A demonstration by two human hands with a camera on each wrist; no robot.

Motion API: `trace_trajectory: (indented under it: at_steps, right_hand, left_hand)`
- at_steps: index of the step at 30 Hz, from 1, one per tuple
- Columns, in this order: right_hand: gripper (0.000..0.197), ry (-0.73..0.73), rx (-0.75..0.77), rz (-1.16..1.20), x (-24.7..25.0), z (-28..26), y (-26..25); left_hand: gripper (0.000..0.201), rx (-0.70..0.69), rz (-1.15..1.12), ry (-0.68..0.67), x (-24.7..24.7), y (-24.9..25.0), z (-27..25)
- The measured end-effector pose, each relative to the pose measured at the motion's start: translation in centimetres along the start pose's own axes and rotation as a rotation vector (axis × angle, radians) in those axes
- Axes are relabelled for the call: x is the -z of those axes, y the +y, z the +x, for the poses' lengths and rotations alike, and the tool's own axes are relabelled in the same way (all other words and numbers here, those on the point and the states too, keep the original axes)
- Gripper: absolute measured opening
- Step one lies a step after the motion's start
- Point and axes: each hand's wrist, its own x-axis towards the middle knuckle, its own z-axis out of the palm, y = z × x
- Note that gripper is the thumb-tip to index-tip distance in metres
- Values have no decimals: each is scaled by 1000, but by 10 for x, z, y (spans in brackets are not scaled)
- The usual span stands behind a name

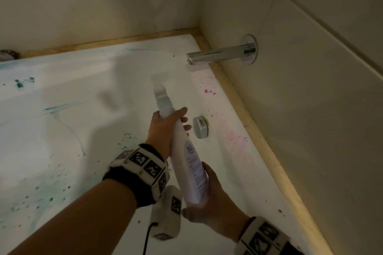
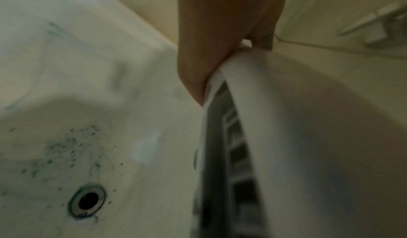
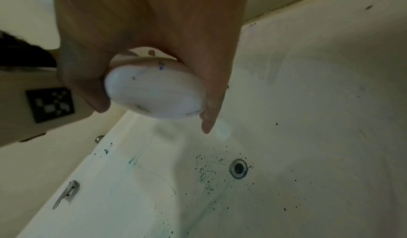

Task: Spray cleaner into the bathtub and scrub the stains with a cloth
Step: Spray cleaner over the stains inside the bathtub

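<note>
A white spray bottle point(image 1: 187, 163) is held slanted over a stained white bathtub point(image 1: 62, 130), nozzle end pointing away toward the far wall. The left hand point(image 1: 165, 128) wraps its fingers around the bottle's neck just below the nozzle. The right hand point(image 1: 211, 196) grips the bottle's base, thumb and fingers curled around it (the right wrist view shows the rounded bottom point(image 3: 154, 92) clasped between them). Green stains point(image 1: 41, 192) speckle the tub floor around the drain point(image 3: 238, 168); pink stains point(image 1: 238, 138) dot the rim near a chrome spout point(image 1: 219, 55) on the tiled wall.
</note>
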Motion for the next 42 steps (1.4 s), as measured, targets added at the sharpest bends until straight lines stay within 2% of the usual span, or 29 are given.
trace_trajectory:
  at_steps: [2, 6, 8, 10, 13, 17, 20, 23, 26, 29, 31, 35, 37, 39, 40, 42]
  right_hand:
    - [133, 31, 24, -26, 0, 2, 2]
    - [139, 35, 18, -82, 7, 6, 6]
    - [137, -26, 33, -159, 14, 3, 2]
    - [127, -85, -16, -240, 27, -5, -4]
    - [112, 81, -34, -215, 59, -16, 1]
    - [96, 247, -79, -226, 93, -22, 12]
    - [88, 299, -105, -230, 104, -23, 20]
    - [81, 329, -149, -232, 109, -19, 25]
    - [75, 314, -199, -271, 110, -14, 25]
    - [74, 280, -246, -348, 108, -11, 21]
    - [76, 275, -231, -425, 106, -8, 13]
    - [76, 308, -126, -554, 104, 4, -4]
    - [76, 315, -133, -591, 102, 11, -9]
    - [75, 304, -151, -624, 99, 13, -10]
    - [75, 294, -158, -645, 97, 13, -10]
    - [72, 289, -170, -667, 93, 9, -10]
  left_hand:
    - [31, 37, -42, -25, -4, 0, 6]
    - [27, 33, -122, -76, -6, 0, 16]
    - [20, 9, -67, -55, -10, -2, 17]
    - [19, -37, 53, -30, -16, -3, 18]
    - [23, -98, 204, -59, -26, 4, 21]
    - [32, -24, 371, -284, -36, 18, 25]
    - [24, -32, 447, -247, -37, 19, 28]
    - [25, -2, 513, -205, -33, 14, 27]
    - [15, 63, 544, -344, -31, 12, 22]
    - [22, 64, 568, -435, -30, 11, 17]
    - [17, 35, 614, -429, -29, 9, 14]
    - [22, 29, 636, -372, -22, 7, 10]
    - [23, 51, 620, -467, -21, 7, 2]
    - [37, 60, 627, -551, -20, 7, -6]
    - [37, 54, 639, -566, -20, 7, -11]
    - [23, 29, 664, -559, -20, 6, -22]
